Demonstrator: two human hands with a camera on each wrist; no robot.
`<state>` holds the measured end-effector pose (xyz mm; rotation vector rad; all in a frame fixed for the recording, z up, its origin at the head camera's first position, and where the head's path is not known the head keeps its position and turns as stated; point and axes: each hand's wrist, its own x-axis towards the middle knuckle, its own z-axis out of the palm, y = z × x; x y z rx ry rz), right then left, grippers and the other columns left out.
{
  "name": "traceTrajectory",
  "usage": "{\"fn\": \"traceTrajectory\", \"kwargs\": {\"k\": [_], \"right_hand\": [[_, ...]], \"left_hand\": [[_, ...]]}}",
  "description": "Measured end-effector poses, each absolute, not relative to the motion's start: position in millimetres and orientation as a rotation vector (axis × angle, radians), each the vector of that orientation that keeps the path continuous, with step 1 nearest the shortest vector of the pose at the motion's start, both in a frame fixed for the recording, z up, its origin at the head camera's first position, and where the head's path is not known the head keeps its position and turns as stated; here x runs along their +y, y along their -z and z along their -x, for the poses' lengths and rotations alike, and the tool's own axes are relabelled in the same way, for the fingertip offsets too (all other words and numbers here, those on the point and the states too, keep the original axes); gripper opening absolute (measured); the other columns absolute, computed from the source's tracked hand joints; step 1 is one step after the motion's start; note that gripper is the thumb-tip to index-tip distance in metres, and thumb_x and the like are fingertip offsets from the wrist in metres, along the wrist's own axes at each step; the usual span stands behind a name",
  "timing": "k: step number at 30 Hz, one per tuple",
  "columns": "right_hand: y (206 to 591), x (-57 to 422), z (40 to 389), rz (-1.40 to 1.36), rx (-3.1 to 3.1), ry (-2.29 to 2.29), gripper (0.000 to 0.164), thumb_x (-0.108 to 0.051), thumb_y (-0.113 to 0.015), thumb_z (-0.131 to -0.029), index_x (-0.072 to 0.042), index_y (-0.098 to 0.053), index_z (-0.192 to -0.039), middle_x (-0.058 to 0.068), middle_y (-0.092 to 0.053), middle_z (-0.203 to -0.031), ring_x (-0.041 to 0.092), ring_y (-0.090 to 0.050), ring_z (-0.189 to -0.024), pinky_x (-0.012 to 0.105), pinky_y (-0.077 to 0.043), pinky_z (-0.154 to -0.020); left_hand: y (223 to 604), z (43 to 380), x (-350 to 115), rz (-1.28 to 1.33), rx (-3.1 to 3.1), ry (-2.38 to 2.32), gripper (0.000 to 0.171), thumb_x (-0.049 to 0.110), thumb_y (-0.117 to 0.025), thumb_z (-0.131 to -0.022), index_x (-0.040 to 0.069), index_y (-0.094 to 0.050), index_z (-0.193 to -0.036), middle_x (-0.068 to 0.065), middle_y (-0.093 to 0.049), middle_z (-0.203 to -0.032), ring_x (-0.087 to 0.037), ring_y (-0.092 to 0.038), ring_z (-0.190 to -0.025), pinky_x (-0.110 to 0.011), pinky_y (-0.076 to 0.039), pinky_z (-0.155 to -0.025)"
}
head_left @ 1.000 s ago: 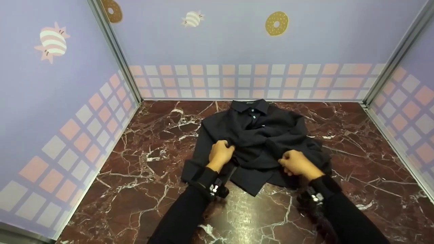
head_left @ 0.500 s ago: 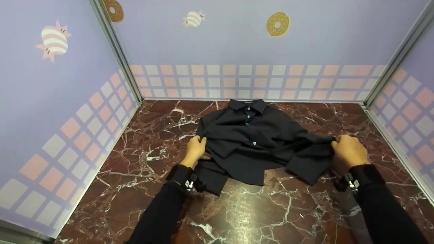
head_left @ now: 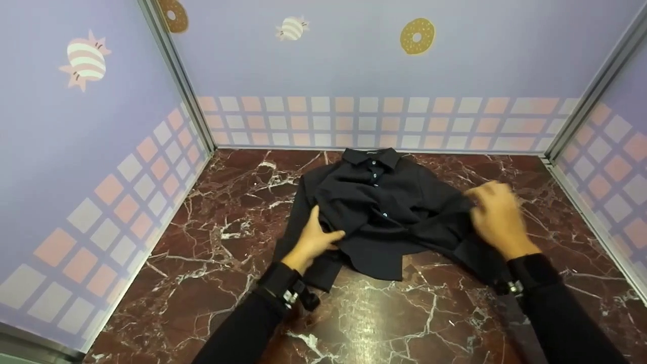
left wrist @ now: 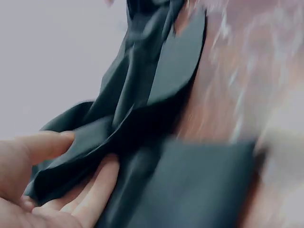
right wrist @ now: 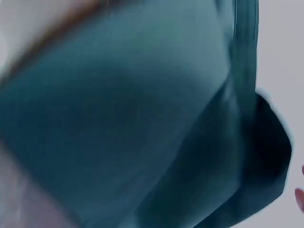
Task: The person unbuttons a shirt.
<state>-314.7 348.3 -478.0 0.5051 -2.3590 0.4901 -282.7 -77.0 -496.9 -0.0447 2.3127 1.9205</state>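
- The dark shirt (head_left: pixel 354 205) lies rumpled on the bench (head_left: pixel 177 293) in mid-frame, its collar (head_left: pixel 356 156) towards the top.
- I judge it light and soft—floppy, creasing easily, hardly fragile—and best taken flat by a seam, hem or cuff.
- My left hand (head_left: pixel 312 243) is at the shirt's left edge, thumb and fingers spread; a fold lies between them, with no firm grip.
- My right hand (head_left: pixel 500 217), blurred, is beside the sleeve (head_left: pixel 447 202) at right of frame; the right wrist view shows its fingertips loose, apart from the cloth.
- Half a second ago both hands pinched the cloth; now the left has spread, and the right has moved up the frame.
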Motion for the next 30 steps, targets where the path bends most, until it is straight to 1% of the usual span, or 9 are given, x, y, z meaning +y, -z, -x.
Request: {"fn": "traceTrajectory", "kwargs": {"k": [4, 7, 11, 14, 16, 21, 24, 27, 30], "right_hand": [[485, 321, 313, -0.793, -2.516, -0.370, 0.049, -0.002, -0.084, -0.082, -0.003, -0.072, -0.130, 0.021, -0.070, -0.121, 0.046, -0.058, -0.114, 0.065, -0.045, -0.096], [493, 312, 311, -0.824, -2.587, -0.268, 0.043, -0.004, -0.086, -0.084, -0.001, -0.074, -0.126, 0.021, -0.072, -0.116, 0.045, -0.059, -0.108, 0.065, -0.046, -0.093], [490, 307, 308, -0.790, -2.472, -0.282, 0.017, 0.004, -0.082, -0.084, 0.001, -0.077, -0.099, 0.018, -0.070, -0.095, 0.042, -0.060, -0.088, 0.062, -0.049, -0.084], [468, 300, 300, -0.745, -2.378, -0.373, 0.016, 0.009, -0.080, -0.083, 0.001, -0.075, -0.096, 0.015, -0.066, -0.091, 0.040, -0.064, -0.080, 0.058, -0.055, -0.077], [448, 295, 292, -0.693, -2.336, -0.429, 0.020, 0.011, -0.079, -0.082, 0.000, -0.075, -0.098, 0.013, -0.065, -0.092, 0.037, -0.065, -0.074, 0.055, -0.057, -0.069], [407, 277, 269, -0.602, -2.293, -0.493, 0.023, 0.012, -0.075, -0.082, -0.002, -0.077, -0.100, 0.012, -0.062, -0.090, 0.031, -0.060, -0.064, 0.049, -0.053, -0.059], [407, 267, 254, -0.648, -2.388, -0.504, 0.022, 0.008, -0.076, -0.080, -0.006, -0.077, -0.097, 0.009, -0.066, -0.091, 0.029, -0.064, -0.071, 0.050, -0.056, -0.063], [429, 258, 245, -0.809, -2.585, -0.528, 0.023, 0.004, -0.077, -0.079, -0.011, -0.078, -0.095, 0.003, -0.072, -0.093, 0.024, -0.069, -0.081, 0.048, -0.059, -0.071], [459, 253, 241, -1.093, -2.804, -0.591, 0.018, -0.005, -0.080, -0.083, -0.013, -0.079, -0.099, -0.003, -0.072, -0.091, 0.014, -0.068, -0.080, 0.039, -0.059, -0.072]], "left_hand": [[505, 281, -64, 0.032, 2.570, -1.786, 0.089, 0.002, -0.072, -0.099, 0.008, -0.020, -0.170, -0.034, -0.039, -0.162, -0.046, -0.063, -0.129, -0.052, -0.055, -0.105], [504, 284, -65, 0.085, 2.673, -1.750, 0.076, 0.006, -0.069, -0.102, 0.005, -0.029, -0.167, -0.032, -0.048, -0.157, -0.042, -0.053, -0.141, -0.051, -0.046, -0.115], [489, 285, -81, 0.115, 2.639, -1.861, 0.051, 0.006, -0.067, -0.104, -0.001, -0.053, -0.153, -0.028, -0.064, -0.127, -0.032, -0.066, -0.107, -0.043, -0.058, -0.091], [471, 282, -96, 0.063, 2.587, -1.953, 0.031, 0.005, -0.068, -0.103, -0.005, -0.069, -0.133, -0.014, -0.063, -0.099, -0.018, -0.061, -0.080, -0.033, -0.060, -0.070], [458, 277, -104, 0.017, 2.465, -2.059, 0.025, 0.004, -0.066, -0.104, -0.006, -0.072, -0.126, -0.009, -0.061, -0.092, -0.013, -0.062, -0.073, -0.029, -0.060, -0.065], [435, 255, -114, -0.002, 2.027, -2.282, 0.034, 0.006, -0.060, -0.108, -0.011, -0.062, -0.137, -0.016, -0.070, -0.104, -0.017, -0.074, -0.075, -0.034, -0.064, -0.066], [440, 244, -116, 0.024, 2.006, -2.167, 0.048, 0.011, -0.059, -0.109, -0.014, -0.048, -0.149, -0.019, -0.069, -0.111, -0.019, -0.073, -0.065, -0.036, -0.064, -0.060], [454, 238, -120, -0.007, 2.190, -1.801, 0.060, 0.018, -0.062, -0.109, -0.019, -0.040, -0.151, -0.021, -0.074, -0.095, -0.019, -0.069, -0.052, -0.035, -0.061, -0.051], [463, 236, -124, -0.113, 2.477, -1.316, 0.053, 0.032, -0.066, -0.108, -0.015, -0.063, -0.133, -0.022, -0.073, -0.072, -0.021, -0.069, -0.048, -0.034, -0.059, -0.049]]}}
